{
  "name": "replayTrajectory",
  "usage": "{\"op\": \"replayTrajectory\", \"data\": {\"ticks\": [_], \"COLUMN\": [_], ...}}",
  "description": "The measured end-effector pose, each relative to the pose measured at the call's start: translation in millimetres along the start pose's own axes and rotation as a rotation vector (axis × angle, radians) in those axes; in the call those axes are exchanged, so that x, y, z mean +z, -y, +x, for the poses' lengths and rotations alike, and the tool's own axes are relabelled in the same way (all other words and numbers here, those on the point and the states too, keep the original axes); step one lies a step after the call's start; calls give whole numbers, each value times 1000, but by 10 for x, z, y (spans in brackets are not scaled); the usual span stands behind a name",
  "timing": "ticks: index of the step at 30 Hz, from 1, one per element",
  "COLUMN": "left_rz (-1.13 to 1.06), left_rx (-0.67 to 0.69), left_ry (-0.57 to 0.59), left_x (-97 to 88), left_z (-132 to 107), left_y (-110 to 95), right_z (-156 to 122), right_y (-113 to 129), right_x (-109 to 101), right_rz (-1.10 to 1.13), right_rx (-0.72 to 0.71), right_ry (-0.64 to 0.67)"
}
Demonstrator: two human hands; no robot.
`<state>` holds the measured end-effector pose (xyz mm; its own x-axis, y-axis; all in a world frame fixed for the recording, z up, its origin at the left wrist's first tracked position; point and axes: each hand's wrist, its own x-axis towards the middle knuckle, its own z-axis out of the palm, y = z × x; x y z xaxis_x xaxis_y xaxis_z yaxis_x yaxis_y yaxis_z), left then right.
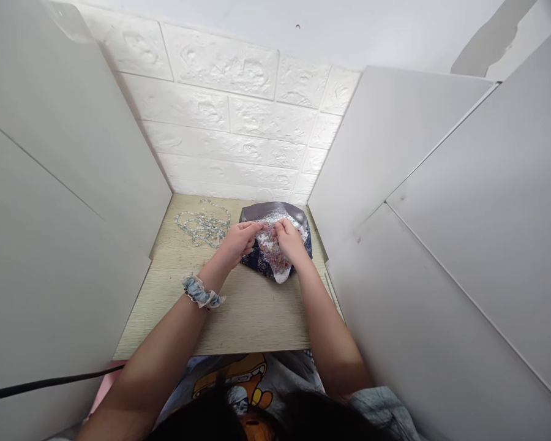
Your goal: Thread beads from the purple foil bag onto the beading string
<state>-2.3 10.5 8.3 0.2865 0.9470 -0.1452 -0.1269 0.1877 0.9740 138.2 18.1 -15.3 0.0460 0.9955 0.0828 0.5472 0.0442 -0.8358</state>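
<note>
A clear plastic bag of small coloured beads [275,257] lies over a dark blue box [298,217] at the far right of the wooden tabletop [252,312]. My left hand [239,240] pinches the bag's top edge on its left side, fingers closed. My right hand [288,239] pinches the same edge on the right, fingers closed too. The two hands almost touch above the bag. A blue scrunchie [201,292] sits on my left wrist.
Strands of pale green beads [204,225] lie in loops at the far left of the table. White panels [64,202] wall in both sides, and a white brick-pattern wall [239,135] closes the back. A black cable [46,384] runs at lower left.
</note>
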Motion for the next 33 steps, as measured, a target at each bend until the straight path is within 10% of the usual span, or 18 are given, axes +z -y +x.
{"op": "replayTrajectory", "data": {"ticks": [7,23,29,33], "left_rz": [30,153,161,103], "left_rx": [31,64,59,94], "left_ry": [2,-68,-83,-159], "left_x": [8,10,15,9], "left_z": [-39,-35,-36,-20], "left_y": [-44,-54,-57,-54], "right_z": [-14,-64,-55,-33], "right_y": [37,104,72,8], "right_x": [15,41,38,-50], "right_rz": [658,1037,969,407], "right_rx": [-9,-26,-71,-103], "right_ry": [164,212,227,83]}}
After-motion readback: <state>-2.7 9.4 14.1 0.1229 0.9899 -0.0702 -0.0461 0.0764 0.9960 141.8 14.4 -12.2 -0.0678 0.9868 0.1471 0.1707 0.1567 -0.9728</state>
